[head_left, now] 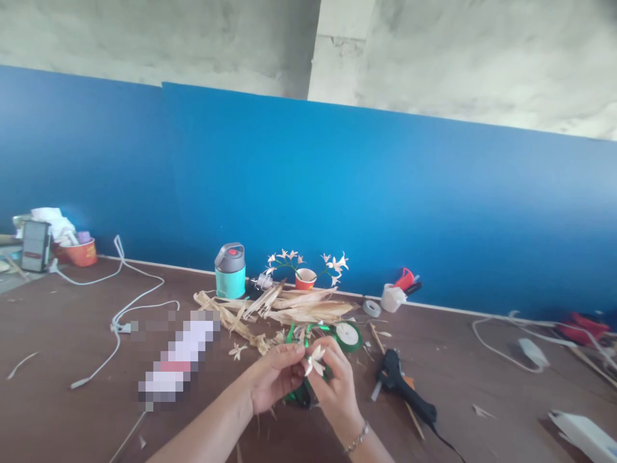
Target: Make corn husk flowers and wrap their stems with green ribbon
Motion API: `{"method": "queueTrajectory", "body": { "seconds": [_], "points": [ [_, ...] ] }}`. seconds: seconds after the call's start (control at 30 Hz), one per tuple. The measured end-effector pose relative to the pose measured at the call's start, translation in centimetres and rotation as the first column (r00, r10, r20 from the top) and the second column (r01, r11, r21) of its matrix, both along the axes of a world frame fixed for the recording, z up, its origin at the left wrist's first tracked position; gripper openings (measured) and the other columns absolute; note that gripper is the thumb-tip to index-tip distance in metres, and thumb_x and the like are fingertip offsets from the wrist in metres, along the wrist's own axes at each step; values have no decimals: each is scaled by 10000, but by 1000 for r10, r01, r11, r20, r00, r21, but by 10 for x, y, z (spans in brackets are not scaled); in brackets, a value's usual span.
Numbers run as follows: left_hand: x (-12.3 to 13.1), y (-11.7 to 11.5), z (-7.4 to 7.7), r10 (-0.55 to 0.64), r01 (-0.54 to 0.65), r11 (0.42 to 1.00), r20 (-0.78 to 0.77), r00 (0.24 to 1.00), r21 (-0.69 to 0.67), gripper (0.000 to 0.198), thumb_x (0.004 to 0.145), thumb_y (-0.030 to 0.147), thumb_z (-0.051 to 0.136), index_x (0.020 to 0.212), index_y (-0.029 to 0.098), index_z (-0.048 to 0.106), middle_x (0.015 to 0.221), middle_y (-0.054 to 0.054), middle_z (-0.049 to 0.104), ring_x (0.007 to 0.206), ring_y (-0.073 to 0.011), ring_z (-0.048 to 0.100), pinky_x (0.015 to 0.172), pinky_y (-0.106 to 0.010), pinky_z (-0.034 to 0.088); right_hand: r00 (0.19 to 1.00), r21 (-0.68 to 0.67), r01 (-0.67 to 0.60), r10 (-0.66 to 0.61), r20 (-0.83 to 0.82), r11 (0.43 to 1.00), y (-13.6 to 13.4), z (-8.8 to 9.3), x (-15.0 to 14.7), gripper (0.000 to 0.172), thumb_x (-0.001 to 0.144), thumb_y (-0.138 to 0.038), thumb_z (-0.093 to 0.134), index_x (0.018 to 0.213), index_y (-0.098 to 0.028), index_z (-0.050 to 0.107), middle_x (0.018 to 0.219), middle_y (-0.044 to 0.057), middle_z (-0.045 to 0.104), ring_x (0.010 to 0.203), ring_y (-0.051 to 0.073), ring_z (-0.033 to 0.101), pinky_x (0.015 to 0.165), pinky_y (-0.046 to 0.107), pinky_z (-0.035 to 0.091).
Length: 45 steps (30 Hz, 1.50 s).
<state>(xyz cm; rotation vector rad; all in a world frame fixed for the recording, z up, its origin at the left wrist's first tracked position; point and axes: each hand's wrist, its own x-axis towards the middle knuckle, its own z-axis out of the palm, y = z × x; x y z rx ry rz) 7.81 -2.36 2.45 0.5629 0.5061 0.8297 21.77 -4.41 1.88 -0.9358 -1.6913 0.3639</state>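
A small cream-white flower [315, 362] with pointed petals sits between my two hands, above the middle of the brown table. My right hand [335, 379] has its fingers closed around the flower's base. Close beside it, my left hand [277, 376] has thumb and forefinger pinched together near the flower; what lies between those fingertips is too small to make out. Behind the hands is a roll of green tape [348, 335]. Dried corn husks [308, 307] are heaped farther back, and a loose flower [237, 350] lies left of my left hand.
A black glue gun [405, 386] lies right of my hands, with a thin stick under it. Behind the husks stand a turquoise flask [230, 273] and a paper cup [305, 278] with flower stems. White cables [116, 325] cross the left side. A blue partition [337, 193] borders the table.
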Motion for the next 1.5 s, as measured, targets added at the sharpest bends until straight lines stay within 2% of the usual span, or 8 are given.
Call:
{"method": "queueTrajectory", "body": {
  "seconds": [0.17, 0.27, 0.5, 0.6, 0.67, 1.03, 1.33, 1.5],
  "points": [
    [1, 1, 3, 90, -85, 995, -93, 992, 53, 260, 631, 324, 778, 750, 130, 653, 648, 0, 604, 539, -62, 508, 504, -167, 321, 998, -35, 68, -68, 12, 997, 0, 1, -1, 100, 815, -168, 510, 728, -190, 555, 776, 32, 536, 735, 157, 524, 667, 249, 433],
    [0, 1, 6, 229, -195, 961, -171, 958, 194, 256, 654, 288, 756, 844, 157, 645, 696, 5, 604, 552, -69, 497, 511, -177, 317, 990, -41, 139, -138, 32, 989, 1, 2, 0, 88, 824, -175, 507, 762, -190, 568, 775, 36, 551, 744, 167, 525, 692, 264, 433],
    [-1, -1, 7, 469, -175, 723, -288, 835, 668, 170, 695, 260, 706, 816, 162, 639, 758, -16, 583, 670, -123, 485, 615, -216, 366, 957, 91, 228, -240, 162, 969, 4, -2, 5, 77, 789, -140, 519, 742, -188, 558, 759, 35, 553, 754, 182, 519, 675, 290, 427],
    [1, 0, 5, 533, -134, 612, -282, 798, 779, 117, 708, 248, 687, 754, 159, 628, 812, -29, 571, 729, -146, 495, 666, -240, 377, 947, 141, 214, -241, 213, 966, 3, -3, 5, 110, 761, -94, 515, 769, -188, 571, 774, 38, 558, 760, 187, 519, 684, 310, 427],
    [2, 1, 3, 545, -134, 585, -265, 796, 800, 114, 723, 250, 671, 717, 159, 603, 814, -27, 555, 767, -157, 504, 702, -252, 380, 939, 173, 203, -242, 246, 964, 2, -2, 5, 124, 753, -77, 516, 768, -188, 570, 772, 37, 559, 750, 185, 520, 684, 317, 429],
    [-2, 0, 5, 452, -166, 646, -198, 870, 745, 125, 758, 238, 629, 715, 169, 534, 802, 2, 477, 781, -139, 466, 743, -249, 373, 961, 117, 128, -152, 231, 985, 2, 2, 2, 125, 801, -104, 511, 815, -193, 599, 838, 53, 575, 806, 185, 545, 724, 319, 456],
    [-2, 3, -1, 511, -112, 636, -308, 802, 763, 76, 749, 236, 628, 773, 168, 604, 836, -19, 525, 809, -160, 502, 766, -264, 388, 990, 37, 98, -101, 97, 995, 7, -3, 2, 148, 808, -118, 521, 715, -179, 618, 736, 42, 564, 708, 165, 540, 643, 277, 457],
    [0, 3, 0, 536, -161, 645, -292, 793, 747, 123, 722, 254, 653, 675, 159, 592, 802, -15, 543, 808, -156, 519, 748, -246, 403, 988, 36, 93, -97, 118, 995, 6, -3, 2, 140, 818, -144, 521, 737, -181, 628, 746, 46, 578, 730, 170, 548, 699, 291, 463]
  ]
}}
